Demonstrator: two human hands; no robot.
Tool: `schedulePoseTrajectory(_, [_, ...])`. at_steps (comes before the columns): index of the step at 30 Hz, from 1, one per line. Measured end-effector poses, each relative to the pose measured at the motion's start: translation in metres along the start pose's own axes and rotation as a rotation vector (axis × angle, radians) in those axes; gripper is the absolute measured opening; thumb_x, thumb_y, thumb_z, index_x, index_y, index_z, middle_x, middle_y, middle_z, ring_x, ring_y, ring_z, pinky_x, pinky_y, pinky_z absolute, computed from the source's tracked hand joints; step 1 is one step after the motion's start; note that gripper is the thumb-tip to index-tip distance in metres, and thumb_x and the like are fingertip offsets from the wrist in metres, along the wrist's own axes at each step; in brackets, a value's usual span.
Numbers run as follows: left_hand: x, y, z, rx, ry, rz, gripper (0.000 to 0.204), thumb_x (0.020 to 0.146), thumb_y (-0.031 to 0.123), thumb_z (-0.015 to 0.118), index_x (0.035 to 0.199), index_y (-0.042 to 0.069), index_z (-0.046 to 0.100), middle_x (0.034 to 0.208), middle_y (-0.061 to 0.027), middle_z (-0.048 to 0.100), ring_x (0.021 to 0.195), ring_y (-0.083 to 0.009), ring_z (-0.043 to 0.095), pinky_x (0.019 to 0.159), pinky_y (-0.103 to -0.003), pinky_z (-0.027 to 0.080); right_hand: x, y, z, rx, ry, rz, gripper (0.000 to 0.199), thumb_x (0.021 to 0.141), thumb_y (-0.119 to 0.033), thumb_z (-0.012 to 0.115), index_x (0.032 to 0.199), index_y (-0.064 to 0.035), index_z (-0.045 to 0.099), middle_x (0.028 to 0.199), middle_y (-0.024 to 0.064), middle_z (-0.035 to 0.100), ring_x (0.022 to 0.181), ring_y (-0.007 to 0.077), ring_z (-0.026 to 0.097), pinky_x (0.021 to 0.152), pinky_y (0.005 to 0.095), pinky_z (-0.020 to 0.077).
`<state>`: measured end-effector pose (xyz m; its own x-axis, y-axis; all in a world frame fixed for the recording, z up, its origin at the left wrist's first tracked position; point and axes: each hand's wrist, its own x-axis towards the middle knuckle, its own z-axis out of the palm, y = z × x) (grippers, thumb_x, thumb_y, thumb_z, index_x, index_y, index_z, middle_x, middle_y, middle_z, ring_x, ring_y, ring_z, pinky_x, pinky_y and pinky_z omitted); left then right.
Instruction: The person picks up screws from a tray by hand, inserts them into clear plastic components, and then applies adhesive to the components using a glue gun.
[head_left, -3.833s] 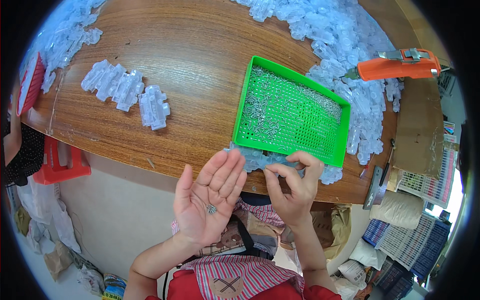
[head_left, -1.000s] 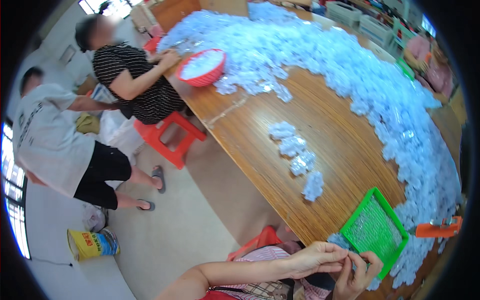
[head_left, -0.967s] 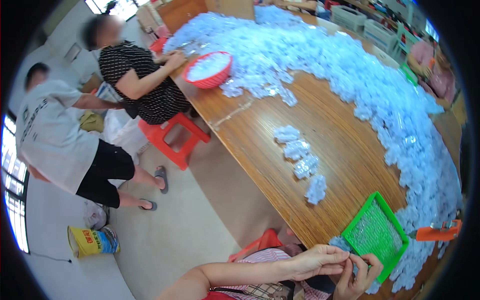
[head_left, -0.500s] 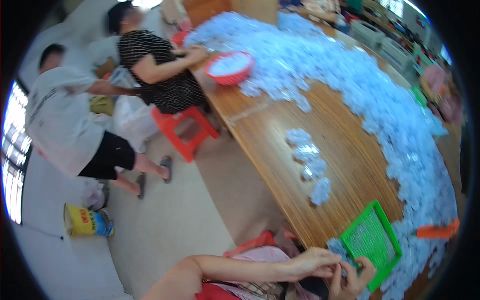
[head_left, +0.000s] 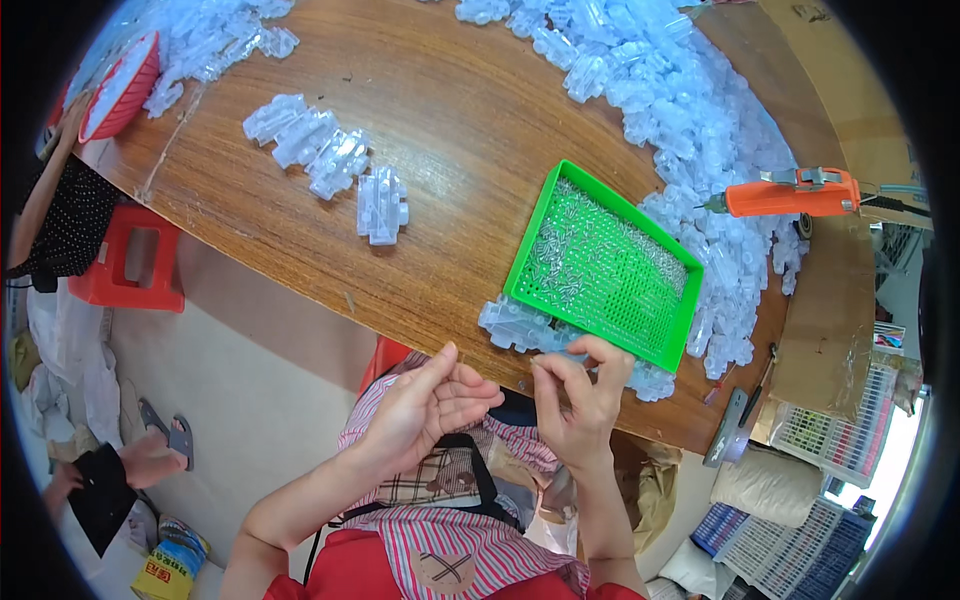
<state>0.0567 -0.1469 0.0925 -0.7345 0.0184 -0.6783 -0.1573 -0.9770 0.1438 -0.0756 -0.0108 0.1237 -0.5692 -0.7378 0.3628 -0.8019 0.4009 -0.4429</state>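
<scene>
Over the table's near edge, my left hand point(head_left: 425, 410) is turned palm up, fingers loosely stretched, with nothing visible in it. Beside it, my right hand point(head_left: 585, 405) has its thumb and index finger pinched together; anything between them is too small to make out. Just beyond the right hand lies a green perforated tray point(head_left: 685, 325) with many small silvery screws point(head_left: 565, 245) in it. Clear plastic pieces point(head_left: 515, 325) poke out from under the tray's near side. Further left on the table, several clear plastic pieces point(head_left: 380, 205) are set in a slanting row.
A large heap of clear plastic pieces point(head_left: 690, 150) covers the table's far right side. An orange electric screwdriver point(head_left: 790, 195) is above the heap. A red basket point(head_left: 125, 85) stands far left, near a co-worker's arm and a red stool point(head_left: 125, 260). Cardboard point(head_left: 825, 330) borders the right.
My view has swung to the right and down toward the table. My hands, close together at the tray before, are now apart, the left palm turned up.
</scene>
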Motion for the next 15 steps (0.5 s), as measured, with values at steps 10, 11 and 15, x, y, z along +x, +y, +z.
schedulePoseTrajectory(10, [0.001,0.008,0.016,0.142,-0.022,-0.018,0.046,0.097,0.041,0.040,0.092,-0.001,0.059,0.092,-0.0184,0.066,0.085,-0.0229,0.067,0.075,-0.029,0.056,0.004,0.003,0.013,-0.179,-0.017,-0.117,0.023,0.067,-0.011,0.072,0.089,-0.0176,0.068,0.102,0.0054,0.050,0.090,0.0243,0.046,0.078,0.0354,0.0348])
schedulePoseTrajectory(11, [0.001,0.009,0.017,0.134,-0.029,-0.013,0.047,0.097,0.041,0.040,0.092,-0.001,0.059,0.092,-0.0184,0.066,0.086,-0.0230,0.067,0.075,-0.029,0.056,0.003,0.003,0.013,-0.201,-0.015,-0.131,0.024,0.067,-0.011,0.072,0.090,-0.0181,0.068,0.102,0.0052,0.050,0.091,0.0241,0.046,0.079,0.0357,0.0345])
schedulePoseTrajectory(15, [0.001,0.011,0.016,0.094,-0.043,-0.001,0.047,0.097,0.041,0.039,0.093,-0.002,0.058,0.093,-0.0186,0.066,0.088,-0.0233,0.067,0.077,-0.029,0.055,0.004,0.001,0.014,-0.270,0.000,-0.181,0.028,0.065,-0.011,0.072,0.092,-0.0190,0.068,0.105,0.0040,0.050,0.093,0.0230,0.045,0.080,0.0366,0.0341])
